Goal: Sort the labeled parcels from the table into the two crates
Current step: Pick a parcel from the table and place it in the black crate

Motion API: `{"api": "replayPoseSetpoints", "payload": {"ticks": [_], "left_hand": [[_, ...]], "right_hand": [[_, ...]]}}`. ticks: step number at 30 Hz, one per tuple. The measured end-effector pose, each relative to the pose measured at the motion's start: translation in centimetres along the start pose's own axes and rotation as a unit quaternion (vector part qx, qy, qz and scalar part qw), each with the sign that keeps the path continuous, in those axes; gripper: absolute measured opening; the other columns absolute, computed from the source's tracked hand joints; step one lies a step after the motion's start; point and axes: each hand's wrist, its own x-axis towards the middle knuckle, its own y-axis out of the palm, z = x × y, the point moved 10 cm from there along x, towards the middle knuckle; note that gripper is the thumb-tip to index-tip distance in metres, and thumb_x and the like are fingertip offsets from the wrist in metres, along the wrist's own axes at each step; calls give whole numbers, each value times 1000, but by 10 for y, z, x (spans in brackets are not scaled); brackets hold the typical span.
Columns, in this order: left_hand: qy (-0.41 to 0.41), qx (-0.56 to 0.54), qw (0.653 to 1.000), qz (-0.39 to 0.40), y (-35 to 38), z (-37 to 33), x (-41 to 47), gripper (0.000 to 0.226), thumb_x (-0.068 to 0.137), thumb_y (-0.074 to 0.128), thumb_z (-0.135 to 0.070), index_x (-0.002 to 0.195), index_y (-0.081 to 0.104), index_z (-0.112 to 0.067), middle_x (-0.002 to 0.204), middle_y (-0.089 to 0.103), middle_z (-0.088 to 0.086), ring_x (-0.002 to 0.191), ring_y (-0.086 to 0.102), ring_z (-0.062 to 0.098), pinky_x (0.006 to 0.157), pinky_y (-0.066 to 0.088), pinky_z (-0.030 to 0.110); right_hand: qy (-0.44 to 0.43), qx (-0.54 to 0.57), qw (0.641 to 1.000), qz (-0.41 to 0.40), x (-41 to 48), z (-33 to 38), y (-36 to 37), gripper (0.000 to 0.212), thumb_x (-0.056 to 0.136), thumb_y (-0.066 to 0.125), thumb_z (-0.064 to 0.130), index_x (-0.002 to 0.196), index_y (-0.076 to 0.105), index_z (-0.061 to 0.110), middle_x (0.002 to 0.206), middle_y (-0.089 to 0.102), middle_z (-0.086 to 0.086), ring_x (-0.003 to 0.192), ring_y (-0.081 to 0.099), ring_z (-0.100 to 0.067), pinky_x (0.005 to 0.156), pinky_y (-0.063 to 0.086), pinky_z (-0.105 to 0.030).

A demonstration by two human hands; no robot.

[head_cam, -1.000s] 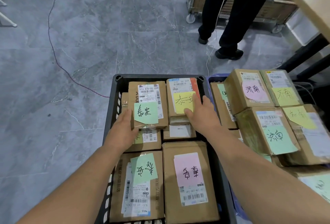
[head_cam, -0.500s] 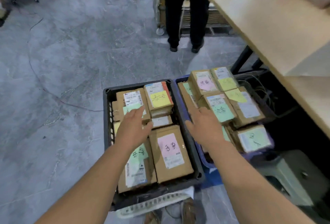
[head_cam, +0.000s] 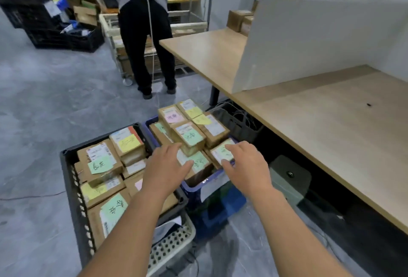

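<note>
Neither grip holds anything: left hand (head_cam: pixel 164 172) and right hand (head_cam: pixel 247 166) hover spread over blurred parcels (head_cam: pixel 199 162), perhaps touching.

One head-worn camera looks forward and down, close over the crates (head_cam: pixel 70 166) beside the table (head_cam: pixel 331 122).

Both forearms are bare from the bottom edge of the frame up to the wrists, with no sleeve showing. The left hand (head_cam: pixel 164 170) and the right hand (head_cam: pixel 248 167) are bare too, without gloves. No ring, watch or band can be made out on either hand or wrist.
</note>
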Motion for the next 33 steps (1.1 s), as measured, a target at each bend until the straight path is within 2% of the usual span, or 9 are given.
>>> {"api": "replayPoseSetpoints", "payload": {"ticks": [6,10,13,19,24,33], "left_hand": [[70,10,997,-8,22,-108,-52,59,92,53,-49,142,40,-20,143,43,1,131,36,20,105,30,33],[130,15,991,28,62,-197,-99,61,92,50,-51,143,37,-21,143,42,0,130,37,21,102,34,35],[174,8,984,36,91,-260,-131,63,91,51,-53,144,36,-22,144,42,0,132,37,22,105,35,37],[272,10,961,58,145,-381,-190,63,91,50,-54,144,36,-23,143,44,0,131,38,23,105,33,38],[355,13,930,93,183,-471,-227,63,91,50,-54,144,38,-21,143,45,0,132,38,22,107,32,38],[476,-10,862,174,281,-613,-293,63,91,51,-52,144,36,-22,145,44,-1,133,38,21,108,31,38]], "right_hand": [[36,5,999,-38,-84,-84,-52,46,100,43,39,142,43,23,134,51,2,123,44,-20,101,37,-33],[88,-3,993,-76,-161,-161,-90,49,99,46,39,144,42,23,134,51,1,125,44,-20,102,36,-32],[130,-10,987,-95,-214,-216,-113,48,98,48,38,143,43,23,131,52,1,123,45,-21,102,34,-32],[217,-21,966,-136,-314,-312,-155,45,98,49,37,141,46,23,131,52,0,123,44,-21,102,33,-32],[300,-17,938,-174,-388,-379,-179,46,97,49,35,142,45,23,132,53,-1,125,43,-21,101,31,-31],[458,-19,862,-218,-505,-495,-185,45,97,50,33,141,47,22,131,53,-1,124,43,-21,102,31,-32]]}}
